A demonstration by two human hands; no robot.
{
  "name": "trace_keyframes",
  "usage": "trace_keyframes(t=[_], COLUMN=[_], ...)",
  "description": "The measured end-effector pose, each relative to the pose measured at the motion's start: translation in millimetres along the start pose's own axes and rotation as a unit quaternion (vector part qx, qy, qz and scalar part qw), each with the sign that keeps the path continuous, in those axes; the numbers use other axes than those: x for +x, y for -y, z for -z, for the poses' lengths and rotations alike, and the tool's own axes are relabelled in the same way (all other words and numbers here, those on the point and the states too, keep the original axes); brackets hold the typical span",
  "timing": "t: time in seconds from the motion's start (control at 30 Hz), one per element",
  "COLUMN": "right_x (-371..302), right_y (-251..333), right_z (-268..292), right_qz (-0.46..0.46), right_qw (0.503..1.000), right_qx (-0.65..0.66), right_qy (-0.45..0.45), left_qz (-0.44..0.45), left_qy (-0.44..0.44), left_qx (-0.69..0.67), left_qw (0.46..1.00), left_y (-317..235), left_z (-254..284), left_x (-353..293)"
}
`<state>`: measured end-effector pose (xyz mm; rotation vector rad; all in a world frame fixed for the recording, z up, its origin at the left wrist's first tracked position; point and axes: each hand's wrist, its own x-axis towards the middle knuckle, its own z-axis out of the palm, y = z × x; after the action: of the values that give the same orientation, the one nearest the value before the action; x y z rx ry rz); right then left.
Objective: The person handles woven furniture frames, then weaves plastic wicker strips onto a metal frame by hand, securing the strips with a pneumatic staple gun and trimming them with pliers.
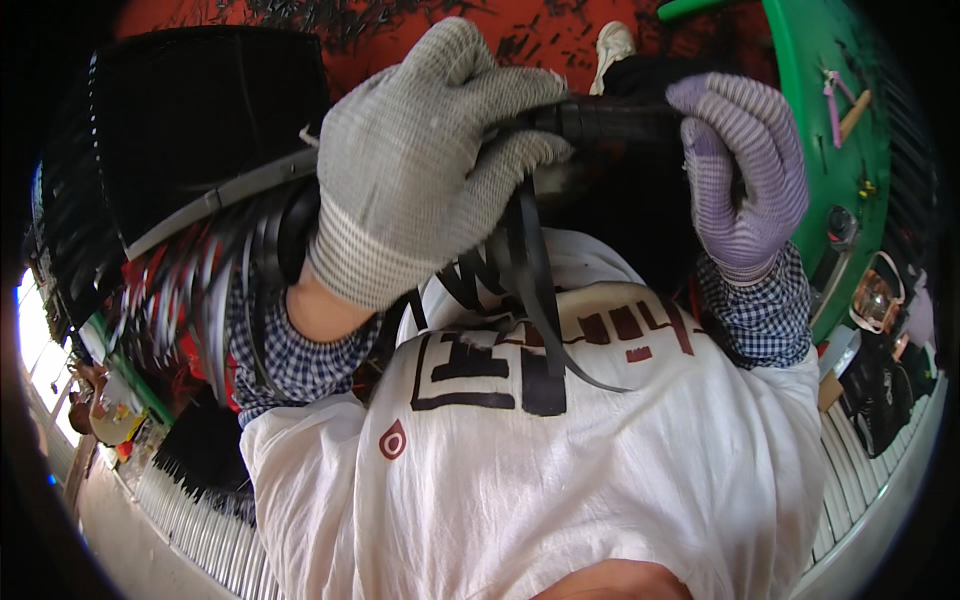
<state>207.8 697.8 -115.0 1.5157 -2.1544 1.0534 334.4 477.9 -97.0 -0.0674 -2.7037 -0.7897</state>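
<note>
My left hand (400,160), in a grey knit glove, pinches black flat strips (615,120) between thumb and fingers. They stretch across to my right hand (745,165), in a purple-striped glove, whose curled fingertips close at their right end. Loose black strip ends (535,270) dangle below my left hand, over my white shirt (600,460). A longer dark strip (225,195) runs off to the left from behind my left hand. Many glossy black strips (215,310) hang beside my left forearm, blurred by motion. What lies behind my fingers is hidden.
A large black panel (200,110) stands at the far left. Black scraps litter the red floor (400,12). On the right, a green table (830,200) carries a pink-handled tool (834,108). A white shoe (612,45) shows at the top.
</note>
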Motion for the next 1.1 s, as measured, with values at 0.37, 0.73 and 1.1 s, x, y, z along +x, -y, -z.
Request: trace_keyframes(t=[0.37, 0.73, 1.1], right_x=[57, 51, 73], right_y=[28, -24, -1], right_z=[-34, -24, -17], right_qz=[-0.045, -0.135, -0.364], right_qw=[0.990, 0.965, 0.877], right_qx=[0.098, 0.201, 0.299], right_qy=[0.087, 0.097, 0.097], left_qz=[0.002, 0.004, -0.061], left_qy=[0.039, 0.042, -0.020], left_qx=[0.026, 0.022, 0.033], left_qw=[0.999, 0.999, 0.997], left_y=[6, 2, 13], left_z=[-11, -19, -37], left_x=[30, 44, 41])
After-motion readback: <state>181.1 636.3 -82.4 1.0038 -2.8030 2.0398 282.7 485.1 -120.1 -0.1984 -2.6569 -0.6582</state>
